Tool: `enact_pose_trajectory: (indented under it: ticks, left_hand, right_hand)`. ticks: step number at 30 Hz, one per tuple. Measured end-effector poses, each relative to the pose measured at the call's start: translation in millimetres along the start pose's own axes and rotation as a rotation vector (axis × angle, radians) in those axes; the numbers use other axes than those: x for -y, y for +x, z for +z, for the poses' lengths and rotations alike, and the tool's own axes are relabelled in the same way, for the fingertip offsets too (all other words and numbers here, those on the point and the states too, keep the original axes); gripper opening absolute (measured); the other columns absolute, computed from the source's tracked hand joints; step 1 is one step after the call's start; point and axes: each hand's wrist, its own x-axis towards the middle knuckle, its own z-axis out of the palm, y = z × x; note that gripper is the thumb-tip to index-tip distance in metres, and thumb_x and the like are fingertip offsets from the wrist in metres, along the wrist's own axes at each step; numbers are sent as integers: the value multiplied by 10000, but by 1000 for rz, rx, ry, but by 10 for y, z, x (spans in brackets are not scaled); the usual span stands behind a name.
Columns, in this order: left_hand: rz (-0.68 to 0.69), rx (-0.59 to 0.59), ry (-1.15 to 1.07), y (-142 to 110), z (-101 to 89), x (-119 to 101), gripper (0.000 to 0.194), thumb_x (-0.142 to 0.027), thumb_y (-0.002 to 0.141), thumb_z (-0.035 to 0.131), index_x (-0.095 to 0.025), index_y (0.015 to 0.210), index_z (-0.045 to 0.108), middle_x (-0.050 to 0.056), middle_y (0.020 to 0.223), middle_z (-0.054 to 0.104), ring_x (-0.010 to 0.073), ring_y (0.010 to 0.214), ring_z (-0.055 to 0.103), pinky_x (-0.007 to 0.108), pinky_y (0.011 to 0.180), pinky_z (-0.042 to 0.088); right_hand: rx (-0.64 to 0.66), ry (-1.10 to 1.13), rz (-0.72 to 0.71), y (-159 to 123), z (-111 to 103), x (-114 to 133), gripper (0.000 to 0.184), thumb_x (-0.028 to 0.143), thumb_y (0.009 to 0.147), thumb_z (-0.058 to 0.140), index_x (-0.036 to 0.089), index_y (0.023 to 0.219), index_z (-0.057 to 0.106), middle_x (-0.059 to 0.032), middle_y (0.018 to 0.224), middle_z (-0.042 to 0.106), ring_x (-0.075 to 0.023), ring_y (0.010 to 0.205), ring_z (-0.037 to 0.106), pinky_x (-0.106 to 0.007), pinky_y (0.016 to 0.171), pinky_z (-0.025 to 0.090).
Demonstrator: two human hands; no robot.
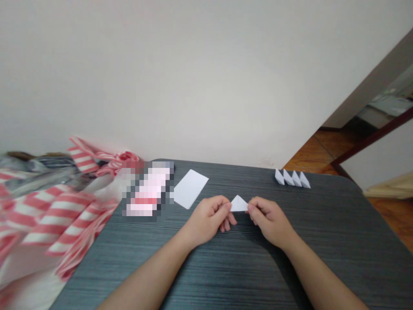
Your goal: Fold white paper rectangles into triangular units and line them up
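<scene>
A small white folded paper triangle (239, 204) is held above the dark table, its peak pointing away from me. My left hand (211, 215) pinches its left corner between thumb and index finger, while the other fingers hang loosely below. At the opposite corner, my right hand (269, 217) grips the paper with thumb and curled fingers. A stack of white paper sheets (191, 188) lies flat to the left, beyond my left hand. Toward the back right, several folded white paper pieces (293, 178) sit in a row, close against one another.
The dark wood-grained table (206, 275) meets a pale wall (206, 86) at its back edge. A blurred-out, pixelated object (148, 189) lies at the table's left. Red-and-white striped cloth (61, 215) is heaped beside the left edge. Wooden floor (309, 150) shows at the right.
</scene>
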Motion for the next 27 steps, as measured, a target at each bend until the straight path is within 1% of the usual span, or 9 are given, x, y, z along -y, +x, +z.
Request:
enact_pose_trajectory:
  ticks: [3, 10, 15, 27]
  left_hand:
    - [4, 7, 11, -6, 1, -3, 335, -398, 948, 493, -136, 762, 587, 45, 641, 677, 105, 498, 569, 219, 507, 463]
    - [8, 18, 34, -3, -8, -18, 352, -400, 952, 487, -139, 736, 583, 38, 633, 673, 102, 500, 566, 213, 508, 456]
    - [6, 16, 65, -13, -5, -35, 367, -409, 954, 478, -149, 712, 569, 22, 591, 654, 102, 483, 554, 206, 490, 443]
    - [22, 18, 79, -29, -23, -23, 359, -408, 962, 471, -154, 727, 565, 20, 594, 662, 102, 479, 558, 201, 480, 432]
  right_hand:
    - [-5, -20, 12, 3, 0, 11, 230, 226, 919, 495, 191, 697, 543, 31, 594, 504, -128, 562, 470, -243, 565, 366]
    - [-13, -14, -1, -4, -6, 27, 256, 229, 923, 489, 191, 672, 523, 30, 597, 499, -128, 569, 465, -243, 566, 361]
    - [-21, -10, 5, -3, -4, 17, 256, 230, 923, 490, 191, 672, 523, 28, 598, 503, -130, 571, 472, -244, 573, 371]
    - [-20, -5, 5, -5, -4, 36, 256, 236, 924, 491, 192, 674, 524, 24, 601, 509, -130, 569, 472, -247, 568, 373]
